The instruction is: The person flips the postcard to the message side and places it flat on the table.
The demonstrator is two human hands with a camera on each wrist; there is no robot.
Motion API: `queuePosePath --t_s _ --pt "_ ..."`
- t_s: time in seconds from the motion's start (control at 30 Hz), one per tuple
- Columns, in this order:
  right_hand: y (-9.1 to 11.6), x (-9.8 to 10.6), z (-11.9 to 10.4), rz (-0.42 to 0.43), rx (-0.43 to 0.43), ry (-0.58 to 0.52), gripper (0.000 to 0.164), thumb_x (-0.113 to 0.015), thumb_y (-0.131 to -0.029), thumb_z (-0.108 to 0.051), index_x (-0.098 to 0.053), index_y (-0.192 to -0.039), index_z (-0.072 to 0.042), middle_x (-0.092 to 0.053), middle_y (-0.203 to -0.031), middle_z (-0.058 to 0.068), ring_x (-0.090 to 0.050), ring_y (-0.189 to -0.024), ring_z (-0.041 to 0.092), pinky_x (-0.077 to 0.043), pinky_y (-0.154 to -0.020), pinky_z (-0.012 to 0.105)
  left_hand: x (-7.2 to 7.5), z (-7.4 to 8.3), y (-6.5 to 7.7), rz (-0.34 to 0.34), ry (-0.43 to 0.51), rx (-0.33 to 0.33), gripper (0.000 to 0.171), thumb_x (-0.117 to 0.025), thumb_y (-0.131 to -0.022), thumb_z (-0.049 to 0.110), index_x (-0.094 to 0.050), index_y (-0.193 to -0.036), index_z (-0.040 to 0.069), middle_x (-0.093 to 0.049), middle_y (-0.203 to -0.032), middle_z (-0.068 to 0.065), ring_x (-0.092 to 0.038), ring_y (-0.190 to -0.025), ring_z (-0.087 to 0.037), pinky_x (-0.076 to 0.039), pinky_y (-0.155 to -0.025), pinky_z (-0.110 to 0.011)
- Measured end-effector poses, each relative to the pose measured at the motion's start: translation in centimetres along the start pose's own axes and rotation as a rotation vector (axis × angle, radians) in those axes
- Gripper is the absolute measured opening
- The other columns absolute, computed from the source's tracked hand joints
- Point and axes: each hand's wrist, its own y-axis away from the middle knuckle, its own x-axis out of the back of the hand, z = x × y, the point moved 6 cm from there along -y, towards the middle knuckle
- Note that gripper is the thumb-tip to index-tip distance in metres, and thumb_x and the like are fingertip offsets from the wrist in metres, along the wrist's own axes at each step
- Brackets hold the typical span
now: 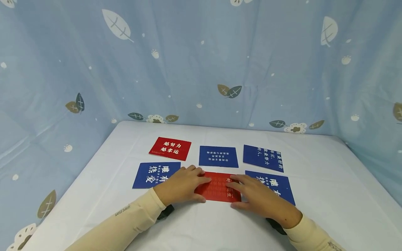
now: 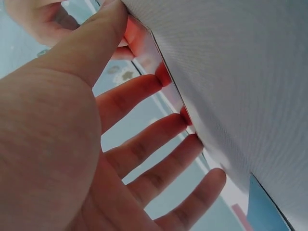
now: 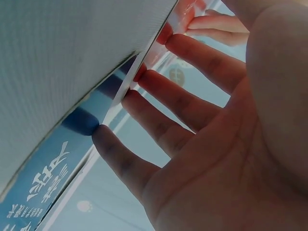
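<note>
A red card (image 1: 216, 190) with pale lettering lies flat on the white table, between both hands. My left hand (image 1: 182, 184) touches its left end with spread fingertips. At the right end, my right hand (image 1: 259, 195) rests its fingertips on the same card. In the left wrist view the fingers of the left hand (image 2: 115, 139) are fairly straight against the glossy red card (image 2: 139, 38). The right wrist view has the right hand (image 3: 202, 130) spread, its little finger touching a blue card (image 3: 48, 168) beside the red one.
Behind the hands lie another red card (image 1: 171, 149), a middle blue card (image 1: 218, 156) and a right blue card (image 1: 263, 157). Nearer blue cards lie at left (image 1: 146, 176) and right (image 1: 284, 184), partly covered by hands. A leaf-patterned curtain (image 1: 188, 62) surrounds the table (image 1: 103, 167).
</note>
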Motion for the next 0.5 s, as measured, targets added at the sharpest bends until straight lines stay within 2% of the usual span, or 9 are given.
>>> queuePosePath --t_s 0.5 --pt "-0.34 -0.23 0.12 -0.009 -0.034 -0.034 0.065 -0.083 -0.078 -0.042 -0.063 -0.136 -0.020 -0.058 -0.139 0.009 -0.056 -0.128 0.035 -0.053 -0.097 0.055 -0.30 -0.11 0.08 0.026 -0.021 -0.035 0.067 -0.078 -0.079 0.056 -0.062 -0.137 0.027 -0.063 -0.128 -0.002 -0.056 -0.119 -0.020 -0.051 -0.099 -0.047"
